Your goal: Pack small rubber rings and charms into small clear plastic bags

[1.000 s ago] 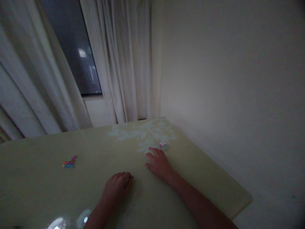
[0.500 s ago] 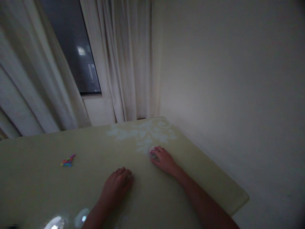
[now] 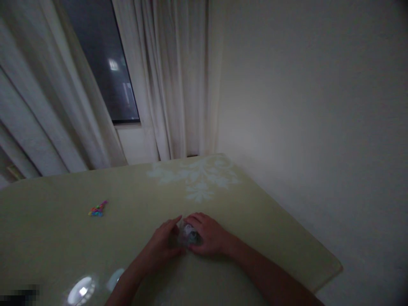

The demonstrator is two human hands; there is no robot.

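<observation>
A small see-through object (image 3: pixel 190 234) with white and dark parts sits low over the table between my two hands. It could be a clear bag or a small jar; the dim light leaves its kind uncertain. My right hand (image 3: pixel 205 233) is closed round its right side, with the fingers over the top and the thumb on the near side. On the other side, my left hand (image 3: pixel 165 240) has its thumb and fingers spread toward the object. Whether the left fingertips touch it, I cannot tell.
A little pile of bright coloured pieces (image 3: pixel 98 210) lies on the pale green table (image 3: pixel 127 191), left of my hands. Light glares off the tabletop at the near left. A wall (image 3: pixel 287 127) runs along the right edge, and curtains (image 3: pixel 178 85) hang behind.
My right hand has come back toward me and to the left with the clear object. My left hand has moved slightly right, and its fingers have uncurled. The view has shifted slightly.
</observation>
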